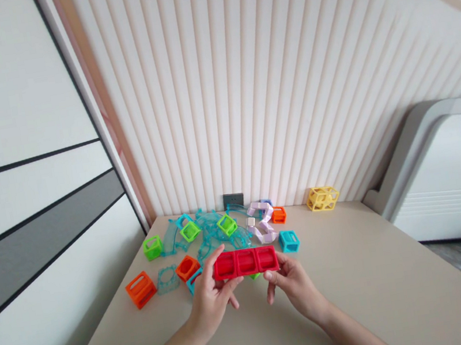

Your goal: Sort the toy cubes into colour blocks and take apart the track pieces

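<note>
Both hands hold a red plastic block [246,262] with three square recesses in a row, raised above the table. My left hand [209,298] grips its left end, thumb along the lower edge and index finger at the upper side. My right hand [294,285] pinches its right end, thumb on the lower front corner. Just behind the block, part of a green piece is mostly hidden. An orange hollow cube [188,267] and a partly covered blue cube lie beside my left hand. Beyond my right hand sits a blue hollow cube [289,241].
Clear teal plastic pieces [211,231] lie heaped at the back, with green cubes [227,225] on them. A pale purple zigzag piece [266,231] and a yellow openwork cube [322,198] stand near the ribbed wall [216,81]. Another orange cube [141,290] lies at the left.
</note>
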`<state>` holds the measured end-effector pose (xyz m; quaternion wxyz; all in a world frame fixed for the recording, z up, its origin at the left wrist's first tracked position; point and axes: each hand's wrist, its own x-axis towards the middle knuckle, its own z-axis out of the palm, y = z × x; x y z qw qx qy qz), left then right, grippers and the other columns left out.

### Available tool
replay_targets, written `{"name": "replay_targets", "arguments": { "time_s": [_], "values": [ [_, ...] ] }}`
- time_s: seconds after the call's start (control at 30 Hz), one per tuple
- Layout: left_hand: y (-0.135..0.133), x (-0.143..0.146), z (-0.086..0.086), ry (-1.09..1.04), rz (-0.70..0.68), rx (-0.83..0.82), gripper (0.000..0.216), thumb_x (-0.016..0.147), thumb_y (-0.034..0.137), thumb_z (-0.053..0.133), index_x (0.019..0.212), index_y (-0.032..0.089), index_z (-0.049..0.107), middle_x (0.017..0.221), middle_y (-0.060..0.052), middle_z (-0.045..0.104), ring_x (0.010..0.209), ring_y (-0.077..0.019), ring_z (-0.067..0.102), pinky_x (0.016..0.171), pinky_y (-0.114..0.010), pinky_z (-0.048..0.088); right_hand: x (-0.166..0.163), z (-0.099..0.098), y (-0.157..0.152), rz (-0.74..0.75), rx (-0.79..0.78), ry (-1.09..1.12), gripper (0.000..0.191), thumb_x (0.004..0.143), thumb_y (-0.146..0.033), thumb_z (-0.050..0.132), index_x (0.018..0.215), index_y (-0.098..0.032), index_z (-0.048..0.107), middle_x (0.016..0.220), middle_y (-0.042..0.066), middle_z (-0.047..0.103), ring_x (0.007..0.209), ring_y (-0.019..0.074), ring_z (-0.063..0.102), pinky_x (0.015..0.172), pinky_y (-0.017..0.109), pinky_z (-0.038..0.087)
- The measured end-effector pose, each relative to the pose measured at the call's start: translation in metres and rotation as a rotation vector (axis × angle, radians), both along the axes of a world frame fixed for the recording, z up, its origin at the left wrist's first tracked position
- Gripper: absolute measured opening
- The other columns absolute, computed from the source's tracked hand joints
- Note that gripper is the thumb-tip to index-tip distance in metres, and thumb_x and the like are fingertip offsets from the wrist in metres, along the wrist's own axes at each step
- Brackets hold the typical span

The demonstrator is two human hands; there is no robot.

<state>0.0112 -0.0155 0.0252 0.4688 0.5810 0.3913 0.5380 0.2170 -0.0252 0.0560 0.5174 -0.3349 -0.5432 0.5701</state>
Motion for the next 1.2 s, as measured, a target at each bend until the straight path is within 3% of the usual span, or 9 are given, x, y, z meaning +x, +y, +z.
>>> {"name": "replay_targets", "arguments": {
  "time_s": [0.27,0.5,0.67,0.8,0.97,1.2],
  "values": [
    [-0.001,-0.001,-0.003,0.017,0.034,0.156,0.062,0.085,0.043,0.074,0.137,0.024,0.046,0.088,-0.001,0.074,0.035,-0.0097,0.061,0.033,-0.022,0.056,0.003,-0.007,0.001,-0.023,-0.06,-0.022,0.046,0.08,-0.053,0.078,0.108,-0.018,0.067,0.076,-0.001,0.064,0.031,-0.0016,0.032,0.029,0.012,0.025],
    [-0.001,0.005,0.002,-0.034,0.066,0.0,0.071,0.084,0.048,0.074,0.141,0.022,0.042,0.098,-0.004,0.075,0.041,-0.0108,0.063,0.038,-0.026,0.06,-0.004,-0.01,0.003,-0.135,0.028,-0.03,0.042,0.079,-0.05,0.079,0.108,-0.021,0.069,0.083,0.002,0.067,0.05,0.0077,0.051,0.044,0.02,0.05],
    [-0.002,0.008,0.009,-0.06,0.06,-0.042,0.071,0.082,0.049,0.075,0.14,0.021,0.042,0.099,-0.005,0.074,0.038,-0.0086,0.06,0.037,-0.025,0.058,-0.002,-0.013,0.003,-0.222,0.065,-0.086,0.034,0.08,-0.047,0.079,0.1,-0.021,0.071,0.082,0.002,0.068,0.051,0.0082,0.052,0.047,0.02,0.051],
    [-0.002,0.007,0.009,-0.08,0.022,-0.05,0.075,0.084,0.045,0.074,0.144,0.023,0.035,0.101,-0.005,0.073,0.049,-0.0117,0.066,0.041,-0.026,0.06,0.0,-0.016,0.004,-0.245,0.101,-0.13,0.033,0.081,-0.049,0.077,0.095,-0.019,0.072,0.082,0.003,0.066,0.052,0.009,0.052,0.045,0.02,0.05],
    [-0.004,0.005,0.011,-0.081,-0.05,-0.063,0.08,0.086,0.042,0.073,0.149,0.026,0.026,0.108,-0.006,0.071,0.058,-0.014,0.071,0.055,-0.029,0.064,0.003,-0.02,0.003,-0.281,0.172,-0.191,0.031,0.084,-0.047,0.076,0.098,-0.02,0.072,0.082,0.003,0.064,0.055,0.0103,0.054,0.048,0.021,0.053],
    [-0.004,0.005,0.011,-0.115,-0.067,-0.073,0.069,0.088,0.042,0.071,0.143,0.025,0.033,0.107,-0.005,0.07,0.055,-0.0126,0.069,0.054,-0.029,0.063,0.005,-0.026,0.003,-0.25,0.212,-0.233,0.032,0.088,-0.044,0.071,0.109,-0.021,0.07,0.097,0.007,0.066,0.064,0.0137,0.058,0.05,0.023,0.056]
  ]
}}
